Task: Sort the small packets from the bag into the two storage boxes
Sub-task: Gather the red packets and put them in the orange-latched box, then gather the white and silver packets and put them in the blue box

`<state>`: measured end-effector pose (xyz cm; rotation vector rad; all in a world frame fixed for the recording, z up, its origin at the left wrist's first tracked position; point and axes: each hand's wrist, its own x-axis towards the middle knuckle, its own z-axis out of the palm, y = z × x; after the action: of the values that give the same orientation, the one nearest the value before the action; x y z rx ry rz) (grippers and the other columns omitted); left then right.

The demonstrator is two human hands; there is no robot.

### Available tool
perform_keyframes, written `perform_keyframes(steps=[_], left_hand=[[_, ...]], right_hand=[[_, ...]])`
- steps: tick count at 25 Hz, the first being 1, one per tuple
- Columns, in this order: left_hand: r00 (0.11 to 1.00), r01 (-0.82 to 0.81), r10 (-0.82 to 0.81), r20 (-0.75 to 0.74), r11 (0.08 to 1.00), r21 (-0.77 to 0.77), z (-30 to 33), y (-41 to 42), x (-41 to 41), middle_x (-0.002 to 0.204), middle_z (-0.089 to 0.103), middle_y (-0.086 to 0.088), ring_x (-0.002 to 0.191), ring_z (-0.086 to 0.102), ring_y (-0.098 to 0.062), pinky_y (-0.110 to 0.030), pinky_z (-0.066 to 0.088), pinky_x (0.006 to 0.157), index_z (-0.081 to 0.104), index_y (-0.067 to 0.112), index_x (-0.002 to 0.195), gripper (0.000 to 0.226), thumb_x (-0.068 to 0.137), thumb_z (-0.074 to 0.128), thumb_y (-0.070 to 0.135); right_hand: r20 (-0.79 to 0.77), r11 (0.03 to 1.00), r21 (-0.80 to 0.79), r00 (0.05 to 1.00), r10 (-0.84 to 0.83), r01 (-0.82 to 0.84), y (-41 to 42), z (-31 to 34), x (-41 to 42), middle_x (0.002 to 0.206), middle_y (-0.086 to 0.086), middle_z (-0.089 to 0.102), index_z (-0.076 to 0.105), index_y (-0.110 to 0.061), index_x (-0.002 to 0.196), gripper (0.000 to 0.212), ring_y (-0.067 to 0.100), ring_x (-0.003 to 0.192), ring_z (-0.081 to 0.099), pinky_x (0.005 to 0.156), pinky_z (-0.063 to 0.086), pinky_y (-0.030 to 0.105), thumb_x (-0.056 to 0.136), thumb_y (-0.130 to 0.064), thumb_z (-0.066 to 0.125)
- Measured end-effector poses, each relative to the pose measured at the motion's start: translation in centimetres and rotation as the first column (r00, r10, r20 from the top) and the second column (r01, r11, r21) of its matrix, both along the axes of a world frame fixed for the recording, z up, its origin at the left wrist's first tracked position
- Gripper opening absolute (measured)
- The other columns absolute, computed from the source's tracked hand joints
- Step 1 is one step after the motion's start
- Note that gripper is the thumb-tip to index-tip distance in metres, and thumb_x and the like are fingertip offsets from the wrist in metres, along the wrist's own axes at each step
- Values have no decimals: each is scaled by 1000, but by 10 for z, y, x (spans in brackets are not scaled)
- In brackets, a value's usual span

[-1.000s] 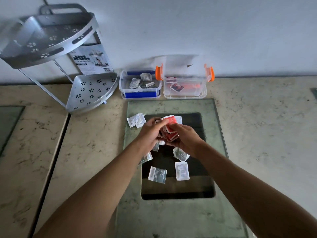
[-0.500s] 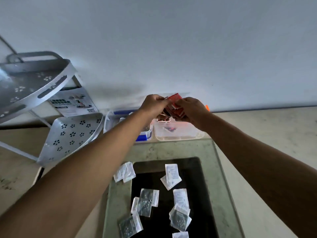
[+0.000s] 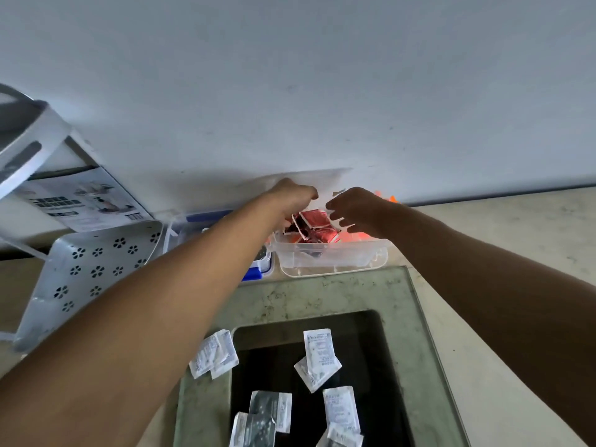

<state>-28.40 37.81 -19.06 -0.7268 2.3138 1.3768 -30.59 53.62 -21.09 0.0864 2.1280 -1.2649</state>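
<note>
Both my hands hover over the clear storage box with orange latches by the wall. My left hand and my right hand are apart, fingers spread. A bunch of red packets sits between and just below them, at the box's rim, with no finger closed on it. The blue storage box stands left of the clear one, mostly hidden by my left forearm. Several white packets and clear packets lie on the dark glass panel near me.
A silver perforated corner rack with a printed label card stands at the left against the wall. The clear box's raised lid leans on the wall. Beige marble counter extends to the right.
My hands carried the red packets from the glass panel up to the clear box, then parted and let them go over it. The view tilted upward.
</note>
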Motion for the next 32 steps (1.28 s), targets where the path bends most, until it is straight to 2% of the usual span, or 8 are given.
perform_keyframes(steps=[3,6,9,19,21,25,28,32], left_hand=[[992,-11,8,-123,1000,-26,28,-3,24,100,62,-13,97,64,-31,-40,55,90,63,7,110,31,88,65,29],[976,-66,86,-198,992,106,65,-7,65,96,69,-15,86,70,-29,-44,61,88,66,5,100,20,90,61,21],[956,-136,201,-215,950,283,87,-5,119,88,70,-18,73,71,-32,-46,62,79,65,2,92,11,91,57,10],[982,-188,170,84,928,320,22,0,304,82,70,-15,71,69,-30,-45,61,70,61,7,101,6,98,58,12],[977,-204,173,123,929,309,9,4,323,85,68,-18,68,67,-29,-42,60,66,59,6,99,5,97,58,10],[984,-134,98,147,955,264,-15,23,342,84,66,-14,73,65,-26,-40,59,69,61,6,95,5,94,59,10],[990,73,-80,119,996,57,-41,44,343,87,71,-7,78,70,-22,-41,63,78,68,7,96,14,86,67,16],[946,323,-316,67,918,-232,-58,71,341,104,72,-5,99,66,-22,-35,52,86,65,12,112,38,82,76,32]], right_hand=[[-34,983,-165,995,-93,86,12,31,24,101,18,65,65,7,114,26,29,87,61,80,50,40,95,-9,57],[-44,934,-295,974,-222,200,16,66,69,100,20,69,69,4,101,20,31,86,67,87,57,43,96,-3,52],[-44,922,-327,971,-234,207,17,78,125,93,18,70,70,1,96,19,30,80,69,79,58,40,97,-4,52],[127,963,-222,984,-124,150,22,20,277,78,12,68,68,-7,82,19,17,59,67,60,56,28,97,-4,56],[78,986,-130,992,-98,107,30,4,292,83,14,70,69,-9,80,18,18,62,66,61,55,29,94,-5,59],[-252,928,364,950,183,-82,51,-23,302,96,2,71,75,-19,96,21,17,78,66,65,49,24,83,-9,63],[-284,872,455,899,333,-179,59,-43,302,115,2,55,70,-26,116,42,22,101,60,83,51,30,81,-4,60],[-235,812,515,866,441,-274,63,-57,298,111,0,44,61,-35,128,55,22,110,52,90,53,39,83,-4,57]])
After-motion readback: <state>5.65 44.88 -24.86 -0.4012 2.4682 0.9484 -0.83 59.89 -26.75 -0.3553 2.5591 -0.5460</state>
